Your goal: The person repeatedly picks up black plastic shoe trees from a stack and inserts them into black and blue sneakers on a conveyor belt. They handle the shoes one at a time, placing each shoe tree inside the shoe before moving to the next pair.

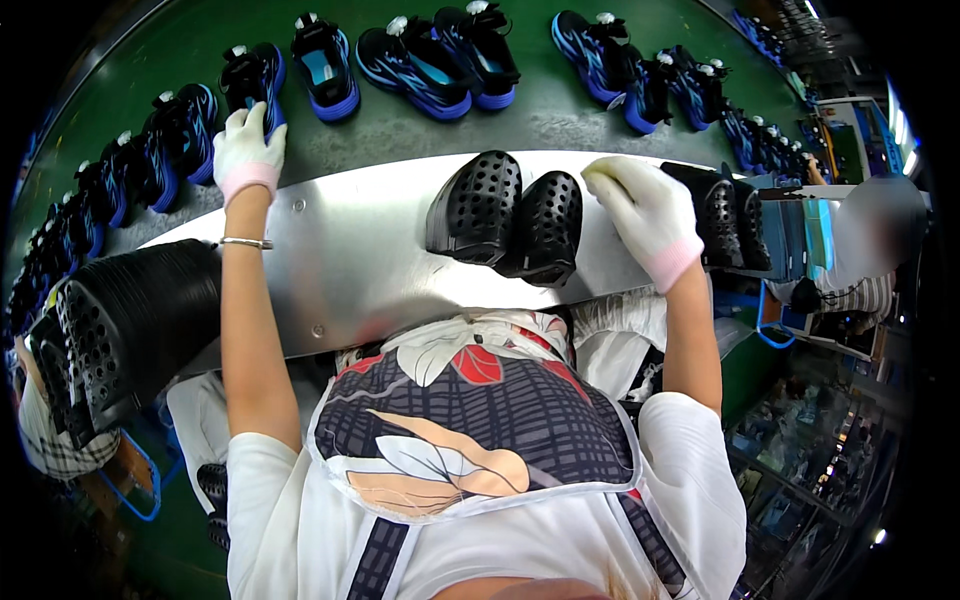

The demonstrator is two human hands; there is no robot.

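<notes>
My left hand (250, 158), in a white glove with a pink cuff, reaches out to a black and blue sneaker (272, 78) on the green surface. Its fingers close round the near end of that shoe. My right hand (650, 215), gloved alike, is just right of a pair of black perforated clogs (478, 208) on the metal ledge. Its fingers are bunched together, pointing left; the palm side is hidden, so I cannot see whether anything is in them. The fingertips are close to the right clog (550, 222) but apart from it.
Several more sneakers (415, 70) line the green surface (390, 140) in a curved row. Black clogs are stacked at the left end (150, 325) of the metal ledge (345, 245), and more clogs (720, 215) stand at its right. A person in striped clothing (865, 298) is at far right.
</notes>
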